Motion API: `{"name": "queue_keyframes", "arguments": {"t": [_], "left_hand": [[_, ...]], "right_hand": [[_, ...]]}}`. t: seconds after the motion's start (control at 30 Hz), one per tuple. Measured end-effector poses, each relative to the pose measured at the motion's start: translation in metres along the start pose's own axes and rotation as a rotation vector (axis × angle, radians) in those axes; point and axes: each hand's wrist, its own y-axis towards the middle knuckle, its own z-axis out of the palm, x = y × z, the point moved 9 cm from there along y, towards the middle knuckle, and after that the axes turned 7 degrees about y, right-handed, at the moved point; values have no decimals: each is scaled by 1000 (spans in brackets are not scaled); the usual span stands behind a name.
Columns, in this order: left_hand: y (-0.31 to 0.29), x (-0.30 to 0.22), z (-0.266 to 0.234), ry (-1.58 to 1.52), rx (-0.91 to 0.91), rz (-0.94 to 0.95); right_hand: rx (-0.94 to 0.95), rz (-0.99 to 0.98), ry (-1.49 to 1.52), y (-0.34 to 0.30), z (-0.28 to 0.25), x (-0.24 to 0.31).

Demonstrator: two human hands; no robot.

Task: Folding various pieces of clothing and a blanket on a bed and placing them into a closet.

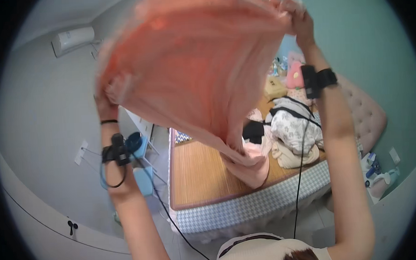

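Over the bed (196, 177), my left hand (106, 104) and right hand (299, 19) clamp pink cloth (187, 75) between fingers (290, 5), apparently spreading; next likely needs lowering.

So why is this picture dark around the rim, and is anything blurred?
In the head view, the wide fisheye lens leaves black corners and bows the bed's near edge; in the same view, the pink cloth is smeared, probably by motion, while the slatted mat looks sharper.
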Motion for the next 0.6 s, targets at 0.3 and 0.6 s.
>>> {"name": "queue_keyframes", "arguments": {"t": [0.3,0.6], "left_hand": [[-41,-82,36,277,-19,137],[-405,92,-138,615,-494,-502]], "right_hand": [[-45,126,16,-28,-60,25],[609,1568,-226,-407,-177,-63]]}}
